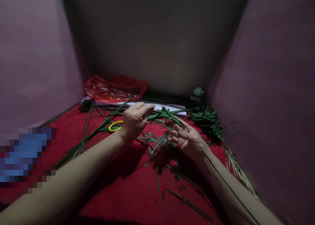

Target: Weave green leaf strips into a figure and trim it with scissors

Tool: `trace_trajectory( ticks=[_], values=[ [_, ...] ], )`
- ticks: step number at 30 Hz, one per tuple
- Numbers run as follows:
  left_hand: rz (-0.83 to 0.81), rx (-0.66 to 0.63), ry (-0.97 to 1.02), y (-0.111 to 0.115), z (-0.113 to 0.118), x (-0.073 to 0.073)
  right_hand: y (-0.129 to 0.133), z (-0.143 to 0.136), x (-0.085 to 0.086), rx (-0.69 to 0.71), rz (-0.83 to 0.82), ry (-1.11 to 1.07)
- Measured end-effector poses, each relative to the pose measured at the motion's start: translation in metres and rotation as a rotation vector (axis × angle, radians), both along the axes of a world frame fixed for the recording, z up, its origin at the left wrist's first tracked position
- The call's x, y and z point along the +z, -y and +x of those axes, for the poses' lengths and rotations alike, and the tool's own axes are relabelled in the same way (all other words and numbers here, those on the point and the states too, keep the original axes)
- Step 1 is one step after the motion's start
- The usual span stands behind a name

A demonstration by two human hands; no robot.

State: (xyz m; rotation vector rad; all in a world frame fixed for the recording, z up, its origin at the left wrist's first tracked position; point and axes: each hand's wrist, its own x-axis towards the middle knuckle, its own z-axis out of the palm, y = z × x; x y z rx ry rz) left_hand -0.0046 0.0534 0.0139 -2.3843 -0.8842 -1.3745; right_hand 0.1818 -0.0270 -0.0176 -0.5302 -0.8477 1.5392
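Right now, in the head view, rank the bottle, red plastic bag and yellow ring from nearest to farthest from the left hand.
From the left hand:
1. Yellow ring, left, beside the wrist
2. Red plastic bag, back left
3. Bottle, back right, farthest

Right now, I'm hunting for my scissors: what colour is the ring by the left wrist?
The ring is bright yellow, clearest in the head view.
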Motion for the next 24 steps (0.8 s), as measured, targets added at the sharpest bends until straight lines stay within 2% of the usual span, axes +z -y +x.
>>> trace_trajectory(
  ticks=[3, 6, 12, 18, 22, 24],
  values=[
    [0.104, -0.007, -0.081, 0.001, -0.001, 0.0, 0.001, -0.002, 0.004, -0.024, -0.003, -0.007],
    [0.176, -0.062, -0.182, 0.005, 0.002, -0.005, 0.0, 0.0, 0.008, -0.112, -0.031, -0.022],
    [0.156, -0.13, -0.291, 0.008, 0.009, -0.013, -0.007, 0.007, 0.009, -0.291, -0.021, -0.051],
    [-0.038, -0.088, -0.342, 0.005, 0.01, -0.017, -0.01, 0.006, 0.007, -0.32, 0.011, -0.03],
    [-0.26, -0.092, -0.342, 0.008, 0.01, -0.015, -0.009, 0.006, 0.005, -0.314, 0.02, 0.002],
    [-0.394, -0.145, -0.288, 0.01, 0.011, -0.01, -0.008, 0.006, 0.003, -0.322, 0.01, 0.02]
  ],
)
